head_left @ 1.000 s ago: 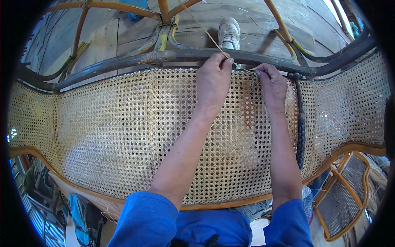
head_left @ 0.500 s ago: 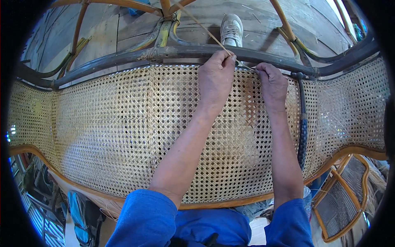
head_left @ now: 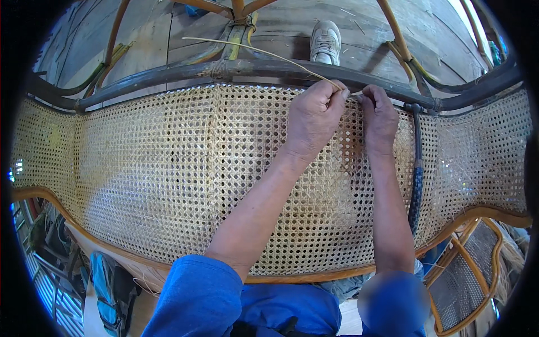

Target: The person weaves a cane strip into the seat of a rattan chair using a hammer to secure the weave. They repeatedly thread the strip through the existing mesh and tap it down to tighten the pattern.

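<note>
Watching remotely, I see the left hand (head_left: 317, 115) pinch a strand (head_left: 269, 54) trailing beyond it; beside it, the right hand (head_left: 383, 117) closes, its hold unclear, over the woven panel (head_left: 146, 168). Apparently lacing; next needs tension.

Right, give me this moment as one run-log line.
left grip: pinching pale strip | right grip: curled closed at far edge of cane panel, contents unclear | hammer: lying on panel, right of right grip

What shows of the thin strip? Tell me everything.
The strip is thin, pale tan and looks like cane. The left hand pinches it near one end of the visible stretch. From there it arcs up-left across the dark pole to a loose end. Toward the right hand, its course is unclear.
</note>
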Tool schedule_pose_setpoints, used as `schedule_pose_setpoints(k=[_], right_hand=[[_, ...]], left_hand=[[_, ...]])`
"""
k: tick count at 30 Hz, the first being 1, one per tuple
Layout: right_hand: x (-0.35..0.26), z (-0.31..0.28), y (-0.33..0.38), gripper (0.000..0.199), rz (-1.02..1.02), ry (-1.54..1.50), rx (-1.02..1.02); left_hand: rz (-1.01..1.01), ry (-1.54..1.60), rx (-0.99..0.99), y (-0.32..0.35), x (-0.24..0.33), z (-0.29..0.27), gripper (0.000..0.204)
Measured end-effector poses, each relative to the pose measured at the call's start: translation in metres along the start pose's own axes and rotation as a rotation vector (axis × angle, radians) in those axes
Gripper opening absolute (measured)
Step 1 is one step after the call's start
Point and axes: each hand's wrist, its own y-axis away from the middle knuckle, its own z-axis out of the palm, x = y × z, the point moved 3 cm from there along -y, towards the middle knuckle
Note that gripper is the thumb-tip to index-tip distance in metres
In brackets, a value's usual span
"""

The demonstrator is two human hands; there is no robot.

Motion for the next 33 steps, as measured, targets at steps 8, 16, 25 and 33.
schedule_pose_setpoints(k=[8,16,25,33], right_hand=[[0.001,0.001,0.002,0.015,-0.083,0.136,0.017],[0.002,-0.004,-0.003,0.02,-0.098,0.091,-0.148],[0.007,-0.002,-0.004,0.022,-0.133,0.039,-0.171],[0.004,-0.007,-0.006,0.023,-0.218,0.0,-0.22]], left_hand=[[0.014,0.001,-0.008,0.001,0.003,0.002,0.008],[0.048,-0.023,-0.012,0.001,0.003,0.001,0.007],[0.072,-0.027,-0.015,0.001,0.007,0.002,0.008],[0.044,-0.031,0.012,0.001,0.002,-0.002,0.008]])
